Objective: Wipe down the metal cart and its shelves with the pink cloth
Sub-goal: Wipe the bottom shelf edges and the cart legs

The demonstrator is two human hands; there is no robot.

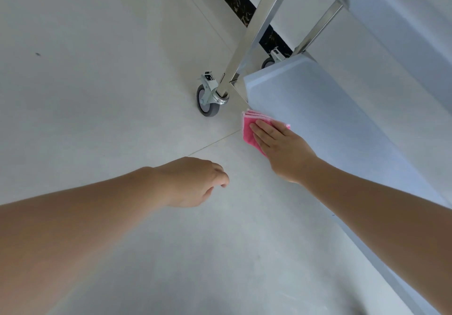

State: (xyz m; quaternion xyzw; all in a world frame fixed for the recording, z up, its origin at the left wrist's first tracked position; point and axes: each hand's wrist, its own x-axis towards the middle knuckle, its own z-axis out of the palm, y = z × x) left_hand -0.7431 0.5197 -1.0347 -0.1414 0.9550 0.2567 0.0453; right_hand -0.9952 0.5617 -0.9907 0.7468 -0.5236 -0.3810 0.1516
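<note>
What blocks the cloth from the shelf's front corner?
Nothing visible. The right hand presses the cloth flat on the shelf edge, right at the corner beside the leg and wheel.

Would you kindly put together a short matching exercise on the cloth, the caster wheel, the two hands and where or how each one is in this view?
Things:
1. pink cloth
2. caster wheel
3. left hand
4. right hand

States:
A. empty, loosely curled above the floor
B. grey, at the foot of a shiny cart leg
C. flat on top of the cloth
D. folded, pressed against the edge of the lower shelf

Pairs: 1-D, 2-B, 3-A, 4-C
</note>
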